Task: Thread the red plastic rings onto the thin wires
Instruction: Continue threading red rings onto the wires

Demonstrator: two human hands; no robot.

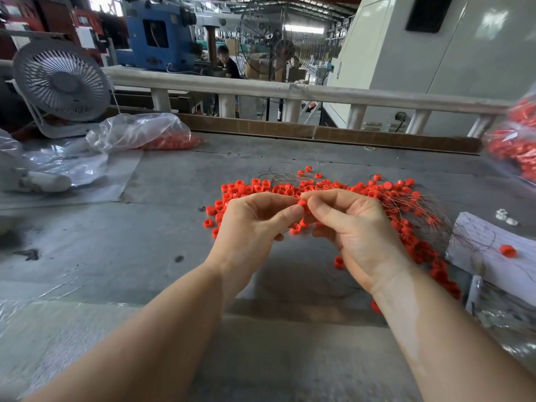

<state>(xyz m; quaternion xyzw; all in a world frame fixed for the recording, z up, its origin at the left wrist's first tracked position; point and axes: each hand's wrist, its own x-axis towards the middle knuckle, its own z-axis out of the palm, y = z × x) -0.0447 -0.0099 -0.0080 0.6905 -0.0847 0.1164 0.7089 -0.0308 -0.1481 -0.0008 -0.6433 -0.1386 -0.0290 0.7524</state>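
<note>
A pile of loose red plastic rings (261, 188) lies across the middle of the grey table (145, 250). Thin wires (406, 204) fan out to the right, several with rings on them. My left hand (252, 227) and my right hand (353, 227) meet above the pile. Both pinch one red ring (303, 205) between thumb and fingertips. Another red ring (295, 228) shows just under my left hand's curled fingers. Whether a wire runs through the pinched ring is too fine to tell.
A grey desk fan (61, 79) stands at the back left beside a plastic bag of red rings (162, 137). Another bag of rings (516, 140) hangs at the right edge. A white block (493, 250) with one ring sits at right. A cardboard strip (319, 132) borders the table's far side.
</note>
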